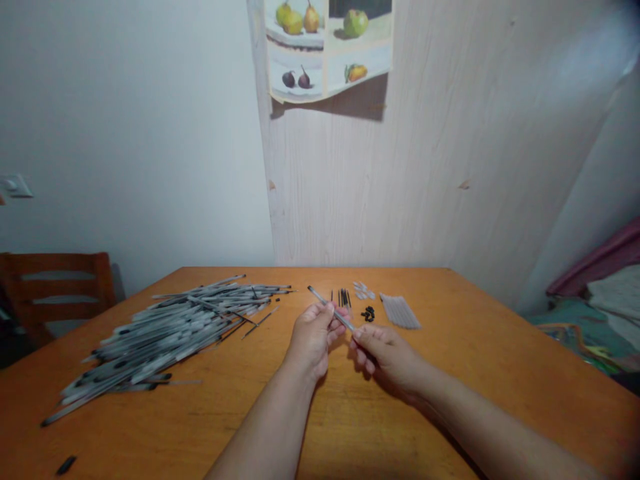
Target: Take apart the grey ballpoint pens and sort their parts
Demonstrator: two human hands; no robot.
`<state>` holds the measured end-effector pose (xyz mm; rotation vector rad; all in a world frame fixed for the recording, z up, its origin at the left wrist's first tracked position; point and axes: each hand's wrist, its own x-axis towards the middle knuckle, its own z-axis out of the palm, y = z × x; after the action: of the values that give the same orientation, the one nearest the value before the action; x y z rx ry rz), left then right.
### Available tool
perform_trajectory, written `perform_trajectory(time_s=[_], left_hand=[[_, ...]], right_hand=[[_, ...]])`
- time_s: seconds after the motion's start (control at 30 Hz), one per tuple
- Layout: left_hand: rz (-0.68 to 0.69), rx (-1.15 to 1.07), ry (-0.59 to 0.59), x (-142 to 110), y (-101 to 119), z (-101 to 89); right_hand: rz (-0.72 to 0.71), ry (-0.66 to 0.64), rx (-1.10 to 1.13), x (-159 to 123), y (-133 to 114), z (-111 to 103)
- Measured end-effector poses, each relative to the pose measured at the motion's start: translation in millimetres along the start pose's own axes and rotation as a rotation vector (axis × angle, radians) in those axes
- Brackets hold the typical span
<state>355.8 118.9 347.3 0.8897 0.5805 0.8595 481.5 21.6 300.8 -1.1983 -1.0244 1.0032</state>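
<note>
Over the middle of the table a slim, clear pen (343, 321) with a dark end slants between my hands. My left hand (316, 333) is closed on its middle, thumb on top. The fingers of my right hand (379, 347) pinch its lower end, which they partly hide. Just beyond my hands lie thin black refills (345, 297), small black plugs (369, 313), clear caps (363, 291) and a row of clear pen barrels (400, 311).
A large heap of pens (175, 330) spreads over the left of the wooden table (345, 427). A small black piece (66, 465) lies near the front left edge. A wooden chair (55, 280) stands at left, and cloth (617, 300) is piled beyond the right edge.
</note>
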Motion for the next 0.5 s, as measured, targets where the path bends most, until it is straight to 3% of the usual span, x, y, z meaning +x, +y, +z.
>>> perform_trajectory(time_s=[0.27,0.5], left_hand=[[0.037,0.026,0.078,-1,-1,3.4],[0.078,0.053,0.114,1,-5,2.5]], right_hand=[[-0.096,0.051,-0.229,1,3,4],[-0.346,0.155,-0.718,-1,-9,3]])
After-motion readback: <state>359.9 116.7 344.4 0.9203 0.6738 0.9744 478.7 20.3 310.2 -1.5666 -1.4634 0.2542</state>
